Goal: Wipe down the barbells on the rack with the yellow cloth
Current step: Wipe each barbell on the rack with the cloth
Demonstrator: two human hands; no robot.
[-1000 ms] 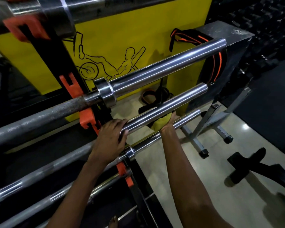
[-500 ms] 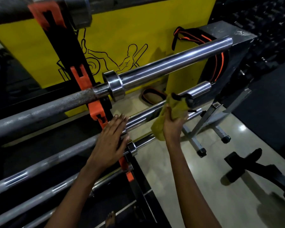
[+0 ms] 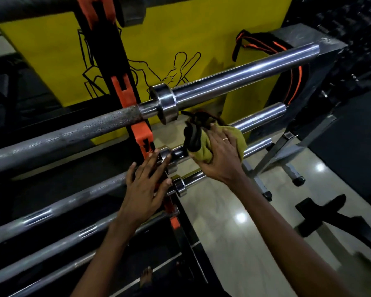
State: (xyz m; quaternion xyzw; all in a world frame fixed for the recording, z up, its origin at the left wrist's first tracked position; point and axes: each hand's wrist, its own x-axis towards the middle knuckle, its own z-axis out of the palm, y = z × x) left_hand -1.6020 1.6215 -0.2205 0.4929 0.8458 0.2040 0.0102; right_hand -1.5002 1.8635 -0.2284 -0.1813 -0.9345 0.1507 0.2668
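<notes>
Yellow wall panel (image 3: 191,28) with a line drawing of a lifter fills the head view from 10 to 1 o'clock, and pale floor tiles (image 3: 223,221) shine at 5 o'clock. At 11 o'clock a black rack (image 3: 107,67) with orange hooks carries the barbells crosswise. Their smooth ends point toward 2 o'clock, within easy reach from this side.

The upper barbell (image 3: 234,80) lies bare. Just right of centre, the yellow cloth (image 3: 239,136) is bunched over the sleeve of the middle barbell (image 3: 263,116). The right hand (image 3: 221,155) clasps it there with fingers curled over the bunch, likely so the fabric rubs all round the steel. A black strap (image 3: 193,136) hangs at the cloth's 9 o'clock edge; whether the hand holds it too I cannot tell.

The left hand (image 3: 146,181), at 7 o'clock of centre, holds nothing. It lies flat, fingers straight and spread, tips touching the collar beside the rack. I judge it steadies the bar against rolling. The lower barbell (image 3: 180,186) pokes out beneath both hands and is probably next for wiping.
</notes>
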